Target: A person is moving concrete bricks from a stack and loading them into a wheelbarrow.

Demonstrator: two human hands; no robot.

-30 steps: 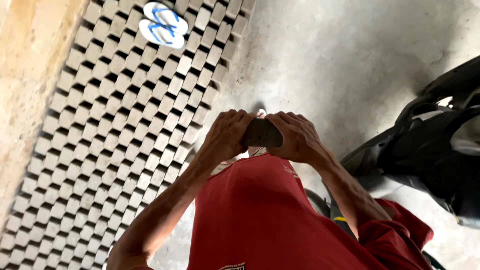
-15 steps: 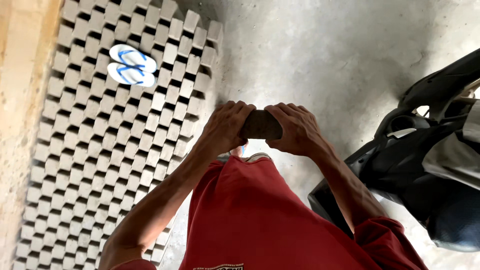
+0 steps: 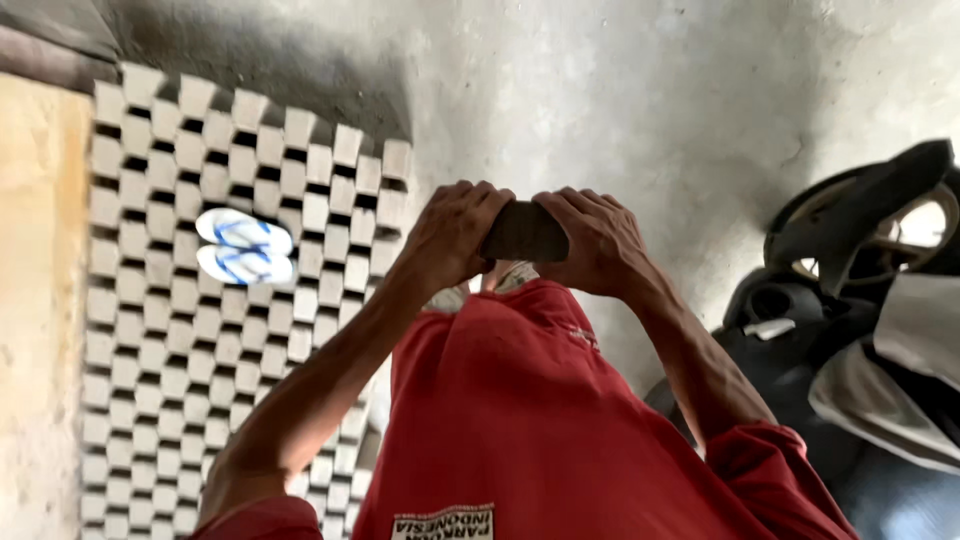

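Overhead, the view looks down a person's own body to a grey concrete floor (image 3: 640,90) that fills most of the frame. On the left lies a wide mat (image 3: 200,330) of pale square blocks set in a checker pattern with dark gaps, and a tan strip of wall (image 3: 40,300) runs down its outer edge. At the right edge stands a black motorbike (image 3: 850,330), partly cut off, with a round dial and a grey cover showing. A red shirt (image 3: 510,420) covers the lower middle, with a white patch at its hem. Both bare forearms rise from the bottom corners and meet at the centre. The left hand (image 3: 452,235) and the right hand (image 3: 592,243) are brought close together, each clamped on one end of a small dark brown block (image 3: 524,233), fingers curled over its top edge. The block is held level in front of the chest, above the floor, just right of the mat's edge. A pair of white sandals (image 3: 243,246) with blue straps sits side by side on the mat, well apart from the hands.
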